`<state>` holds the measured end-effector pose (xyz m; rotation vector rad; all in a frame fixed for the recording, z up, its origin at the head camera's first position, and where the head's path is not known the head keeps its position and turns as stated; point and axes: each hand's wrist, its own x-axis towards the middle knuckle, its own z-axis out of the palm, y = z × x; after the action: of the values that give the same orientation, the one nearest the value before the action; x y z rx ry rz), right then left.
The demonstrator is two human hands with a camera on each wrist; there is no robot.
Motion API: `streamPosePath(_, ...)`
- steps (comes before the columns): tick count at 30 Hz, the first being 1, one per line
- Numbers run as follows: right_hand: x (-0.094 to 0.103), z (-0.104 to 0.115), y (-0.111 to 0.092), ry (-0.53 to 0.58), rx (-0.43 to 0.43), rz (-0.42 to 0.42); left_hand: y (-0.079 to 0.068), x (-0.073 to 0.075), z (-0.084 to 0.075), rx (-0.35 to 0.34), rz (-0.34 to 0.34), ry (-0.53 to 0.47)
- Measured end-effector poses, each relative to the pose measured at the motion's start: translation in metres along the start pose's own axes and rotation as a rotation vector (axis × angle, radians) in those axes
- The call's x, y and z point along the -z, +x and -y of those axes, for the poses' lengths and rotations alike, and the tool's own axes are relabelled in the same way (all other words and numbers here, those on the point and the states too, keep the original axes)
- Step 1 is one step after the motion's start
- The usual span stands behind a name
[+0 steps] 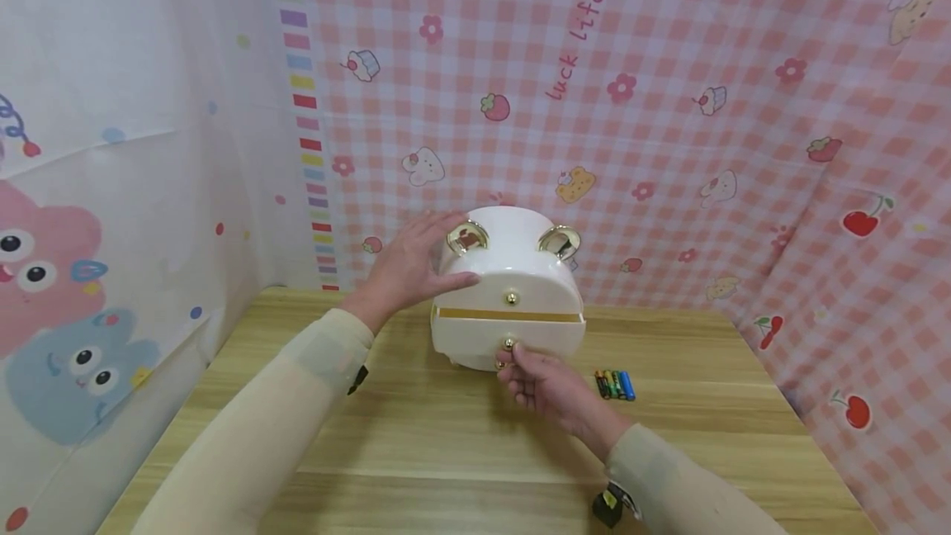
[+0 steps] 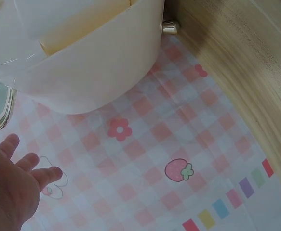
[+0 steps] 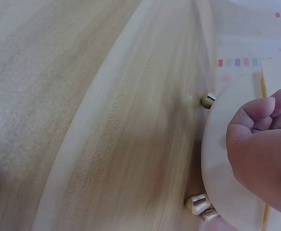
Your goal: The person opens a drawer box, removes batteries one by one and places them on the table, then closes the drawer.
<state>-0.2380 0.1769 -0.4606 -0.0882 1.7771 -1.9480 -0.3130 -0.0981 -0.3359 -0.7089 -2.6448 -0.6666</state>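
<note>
A white rounded box (image 1: 507, 258) with two gold ear-shaped rings stands at the back of the table. Its lower drawer (image 1: 468, 335) sits slightly out, and a strip of orange-yellow inside shows above its front. My left hand (image 1: 412, 262) is spread at the box's upper left, fingers by the gold ear (image 1: 467, 238) and thumb reaching over the top of the front. At the lower drawer's small gold knob (image 1: 508, 343), my right hand (image 1: 550, 386) pinches with thumb and forefinger, the other fingers curled. In the right wrist view the knob is hidden behind the curled fingers (image 3: 260, 109).
Several small batteries (image 1: 615, 385) lie side by side on the wooden table (image 1: 416, 452), right of the box. Gold feet (image 3: 198, 204) support the box underneath. A pink checked cloth (image 1: 461, 64) hangs close behind, with printed cloth on both sides.
</note>
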Motion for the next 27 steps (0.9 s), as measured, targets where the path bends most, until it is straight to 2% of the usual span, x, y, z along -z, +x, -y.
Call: streamPosePath(27, 0.000, 0.004, 0.015, 0.057, -0.003, -0.047, 0.001, 0.000, 0.001, -0.028, -0.033, -0.014)
